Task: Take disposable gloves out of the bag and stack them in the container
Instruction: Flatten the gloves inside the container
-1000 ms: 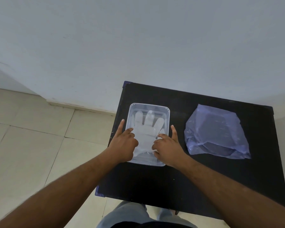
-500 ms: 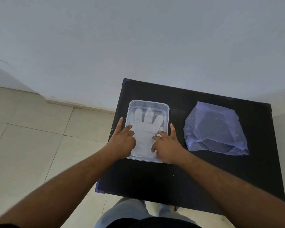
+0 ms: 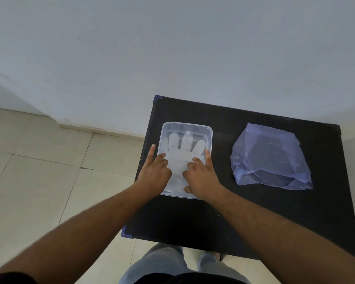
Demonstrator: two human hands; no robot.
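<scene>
Left fingers (image 3: 161, 157) and right fingers (image 3: 195, 161) are spread, gripping nothing, pressing the glove (image 3: 180, 154) flat inside the container (image 3: 188, 125); each forefinger lies along a side rim. Little has changed over the last second: both hands have stayed on the glove, smoothing it. That glove looks placed. The bag (image 3: 268, 156) lies at 3 o'clock of the container on the counter (image 3: 244, 212), well apart, the likely next reach.

A clear, smooth plastic rectangular container (image 3: 186, 128) is holding a milky, thin-film disposable glove (image 3: 181, 158). A crinkled, glossy translucent purple plastic bag (image 3: 268, 158) is lying on the matt black tabletop (image 3: 254, 212).
</scene>
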